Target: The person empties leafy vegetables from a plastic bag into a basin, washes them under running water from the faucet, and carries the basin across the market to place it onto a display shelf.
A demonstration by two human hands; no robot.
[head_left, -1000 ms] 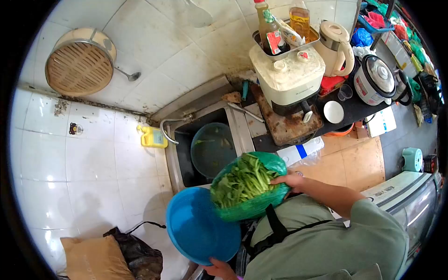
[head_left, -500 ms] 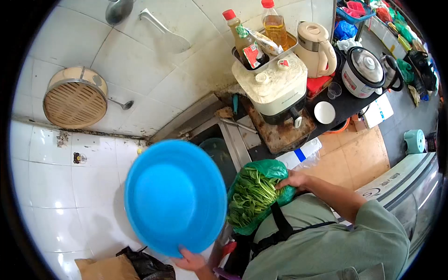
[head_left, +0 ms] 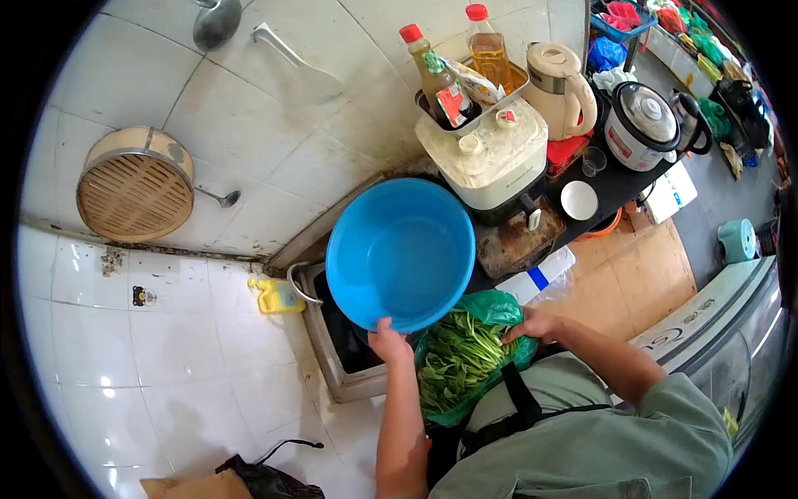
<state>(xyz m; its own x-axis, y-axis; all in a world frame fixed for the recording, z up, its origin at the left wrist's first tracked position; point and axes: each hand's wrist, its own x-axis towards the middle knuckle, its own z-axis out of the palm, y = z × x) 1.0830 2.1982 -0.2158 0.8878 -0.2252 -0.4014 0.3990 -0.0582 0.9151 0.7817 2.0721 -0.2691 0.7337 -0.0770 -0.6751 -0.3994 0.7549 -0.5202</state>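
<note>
My left hand (head_left: 389, 341) grips the near rim of a blue basin (head_left: 403, 249), which is held up over the sink (head_left: 341, 378) and hides most of it. No contents show inside the basin. Just right of the basin, my right hand (head_left: 532, 324) holds a green plastic bag (head_left: 490, 308) close to my body. Leafy green vegetables (head_left: 457, 358) fill the bag's open mouth, with my right fingers on their stems.
A yellow bottle (head_left: 277, 296) stands left of the faucet (head_left: 301, 283). On the counter are a cream appliance (head_left: 490, 154) bearing a tray of bottles, a kettle (head_left: 557, 87), a white bowl (head_left: 578, 200) and a rice cooker (head_left: 644, 125). A steamer (head_left: 135, 187) hangs on the wall.
The blue basin, in my left hand, first rose to the left, then swung right and away from my body over the sink. The bag of greens shifted slightly right and down.
</note>
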